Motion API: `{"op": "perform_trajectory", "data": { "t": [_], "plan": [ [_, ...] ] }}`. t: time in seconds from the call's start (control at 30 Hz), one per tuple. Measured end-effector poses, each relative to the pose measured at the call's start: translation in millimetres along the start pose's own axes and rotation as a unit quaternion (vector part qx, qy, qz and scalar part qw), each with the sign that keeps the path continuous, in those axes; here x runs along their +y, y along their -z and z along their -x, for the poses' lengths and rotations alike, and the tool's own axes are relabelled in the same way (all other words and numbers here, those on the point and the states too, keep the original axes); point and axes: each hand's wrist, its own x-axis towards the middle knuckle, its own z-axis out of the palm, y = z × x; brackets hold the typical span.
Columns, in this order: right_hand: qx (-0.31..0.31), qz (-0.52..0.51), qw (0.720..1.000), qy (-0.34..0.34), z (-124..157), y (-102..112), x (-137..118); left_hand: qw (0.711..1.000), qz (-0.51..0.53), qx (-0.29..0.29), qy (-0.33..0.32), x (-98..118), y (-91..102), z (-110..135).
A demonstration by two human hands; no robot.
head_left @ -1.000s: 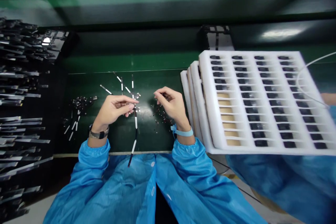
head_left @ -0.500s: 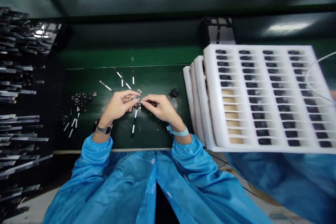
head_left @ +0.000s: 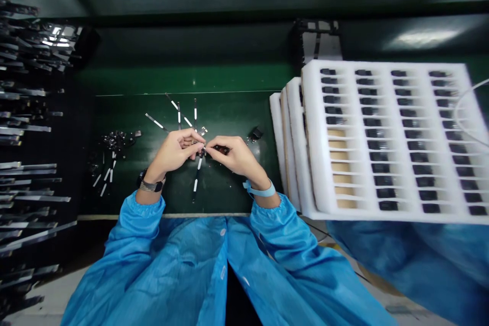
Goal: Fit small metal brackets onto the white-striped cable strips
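Note:
My left hand [head_left: 176, 150] pinches the top end of a thin black-and-white strip [head_left: 197, 175] that hangs down toward the table's front edge. Fingertip to fingertip with it, my right hand [head_left: 234, 155] pinches a small black part [head_left: 221, 150]. Both hands hover over the dark green mat [head_left: 225, 188]. Several loose strips [head_left: 179, 112] lie fanned just behind my hands. A small black part [head_left: 255, 134] rests on the mat to the right.
A stack of white foam trays [head_left: 385, 137] with rows of small black parts fills the right. A pile of small black pieces [head_left: 116, 140] lies left. Racks of dark strips [head_left: 26, 127] line the far left. Someone's blue sleeve [head_left: 420, 265] is at lower right.
My right hand came left from the mat with a small part and met my left hand. The strip was lifted so it hangs shorter. The view shifted slightly.

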Motion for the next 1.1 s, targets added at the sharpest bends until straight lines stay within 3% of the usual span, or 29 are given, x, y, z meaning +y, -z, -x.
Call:
{"op": "perform_trajectory", "data": {
  "t": [0.47,0.8,1.1],
  "plan": [
    [-0.024,-0.039,0.998,-0.032,0.1,1.2,0.7,1.000,0.011,-0.020,0.009,0.8,-0.4,-1.2],
    [-0.030,-0.016,0.998,-0.060,1.4,-2.7,3.6,0.999,-0.044,-0.011,0.002,1.4,-4.6,0.5],
    [-0.066,-0.158,0.979,-0.113,-0.2,4.8,-0.5,0.999,0.021,-0.041,0.027,1.2,-1.7,0.9]
  ]
}}
